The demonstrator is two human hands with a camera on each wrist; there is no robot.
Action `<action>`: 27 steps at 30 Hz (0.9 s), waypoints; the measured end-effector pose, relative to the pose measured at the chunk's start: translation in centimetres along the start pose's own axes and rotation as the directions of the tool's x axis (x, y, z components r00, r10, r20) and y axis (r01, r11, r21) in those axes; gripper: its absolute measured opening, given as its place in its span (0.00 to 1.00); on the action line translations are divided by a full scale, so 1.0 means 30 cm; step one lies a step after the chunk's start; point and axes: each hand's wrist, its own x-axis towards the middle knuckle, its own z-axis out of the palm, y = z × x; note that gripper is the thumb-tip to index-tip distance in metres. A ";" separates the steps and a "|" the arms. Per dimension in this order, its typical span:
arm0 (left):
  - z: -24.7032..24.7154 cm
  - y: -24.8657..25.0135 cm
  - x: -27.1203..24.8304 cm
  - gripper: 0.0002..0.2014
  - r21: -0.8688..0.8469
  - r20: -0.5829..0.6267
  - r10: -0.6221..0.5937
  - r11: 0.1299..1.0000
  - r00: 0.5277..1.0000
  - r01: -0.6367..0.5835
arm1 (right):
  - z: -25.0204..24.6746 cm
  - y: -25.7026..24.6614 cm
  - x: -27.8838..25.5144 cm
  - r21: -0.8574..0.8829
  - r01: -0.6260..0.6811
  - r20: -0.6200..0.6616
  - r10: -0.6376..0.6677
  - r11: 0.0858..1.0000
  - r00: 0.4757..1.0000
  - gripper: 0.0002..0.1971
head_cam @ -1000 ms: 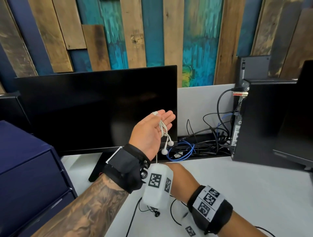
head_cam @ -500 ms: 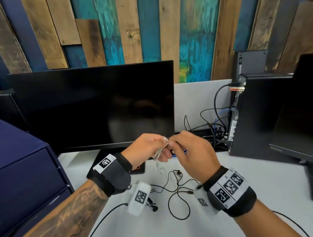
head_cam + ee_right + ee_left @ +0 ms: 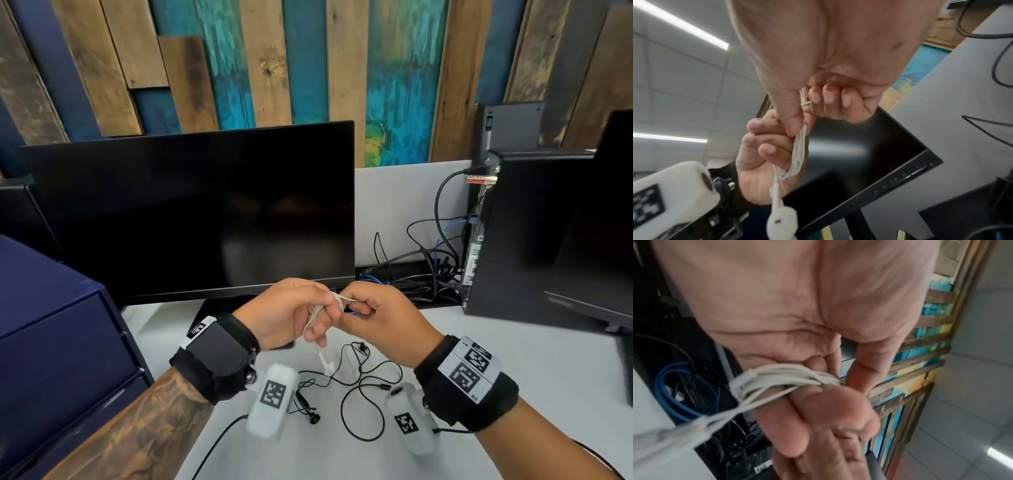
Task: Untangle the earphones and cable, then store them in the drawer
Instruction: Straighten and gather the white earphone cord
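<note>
Between 2 hands (image 3: pixel 334 317), white earphones (image 3: pixel 317 313) coil hangs, earbuds down.

1. From the head we look forward and down over both forearms at the desk (image 3: pixel 513 359), monitor (image 3: pixel 191 212) behind.
2. Left wrist view: very close, along the left hand (image 3: pixel 797 321).
3. Right wrist view: close under the right hand (image 3: pixel 828 48), tilted up at the ceiling.
4. All three share the white earphones (image 3: pixel 317 313) held between the hands.
</note>
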 end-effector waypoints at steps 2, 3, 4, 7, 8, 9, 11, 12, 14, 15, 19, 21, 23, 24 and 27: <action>-0.003 -0.004 0.003 0.11 0.060 -0.045 0.018 0.998 0.999 -0.016 | -0.002 0.002 0.006 -0.070 0.023 -0.001 -0.023 0.997 1.000 0.12; -0.003 -0.005 0.006 0.11 0.101 -0.083 0.043 0.994 0.996 -0.034 | -0.004 0.000 0.007 -0.110 0.033 -0.007 -0.033 0.993 0.999 0.12; -0.003 -0.007 0.011 0.10 0.153 -0.124 0.079 0.986 0.989 -0.059 | -0.004 0.002 0.008 -0.139 0.034 -0.022 -0.037 0.990 0.999 0.12; 0.019 -0.016 0.025 0.10 0.328 -0.246 0.206 0.937 0.947 -0.119 | -0.009 0.007 0.017 -0.212 0.007 -0.068 -0.022 0.977 0.997 0.08; 0.027 -0.020 0.031 0.09 0.361 -0.282 0.248 0.922 0.927 -0.137 | -0.010 0.009 0.022 -0.221 0.004 -0.089 -0.024 0.975 0.996 0.07; 0.035 -0.023 0.035 0.08 0.389 -0.311 0.289 0.908 0.905 -0.157 | -0.013 0.011 0.027 -0.231 -0.004 -0.106 -0.021 0.973 0.994 0.08; 0.031 -0.025 0.044 0.05 0.454 -0.353 0.360 0.873 0.864 -0.178 | -0.023 0.014 0.034 -0.253 -0.026 -0.124 -0.006 0.967 0.992 0.09; 0.022 -0.024 0.049 0.05 0.498 -0.353 0.380 0.850 0.855 -0.172 | -0.027 0.011 0.036 -0.266 -0.028 -0.121 -0.004 0.964 0.993 0.10; 0.009 -0.022 0.055 0.06 0.595 -0.311 0.386 0.791 0.868 -0.139 | -0.025 0.008 0.034 -0.277 -0.025 -0.102 -0.003 0.961 0.995 0.09; 0.011 -0.021 0.055 0.07 0.638 -0.295 0.382 0.761 0.876 -0.117 | -0.022 0.005 0.031 -0.258 -0.028 -0.100 0.003 0.966 0.995 0.08; 0.032 -0.005 0.049 0.12 0.657 -0.306 0.385 0.747 0.871 -0.100 | -0.035 0.003 0.030 -0.094 -0.117 -0.211 0.095 0.989 0.973 0.06; 0.024 0.006 0.049 0.12 0.628 -0.313 0.379 0.770 0.871 -0.109 | -0.045 0.007 0.029 -0.269 -0.093 -0.251 0.024 0.959 0.968 0.05; 0.019 0.017 0.043 0.12 0.582 -0.309 0.365 0.803 0.879 -0.129 | -0.046 0.013 0.029 -0.463 -0.060 -0.270 -0.077 0.884 0.960 0.03; 0.021 0.020 0.042 0.13 0.555 -0.305 0.356 0.820 0.883 -0.139 | -0.045 0.019 0.032 -0.477 -0.063 -0.291 -0.090 0.877 0.952 0.02; 0.031 0.020 0.046 0.13 0.476 -0.295 0.325 0.865 0.899 -0.157 | -0.029 0.022 0.037 -0.094 -0.134 -0.360 0.092 0.986 0.928 0.03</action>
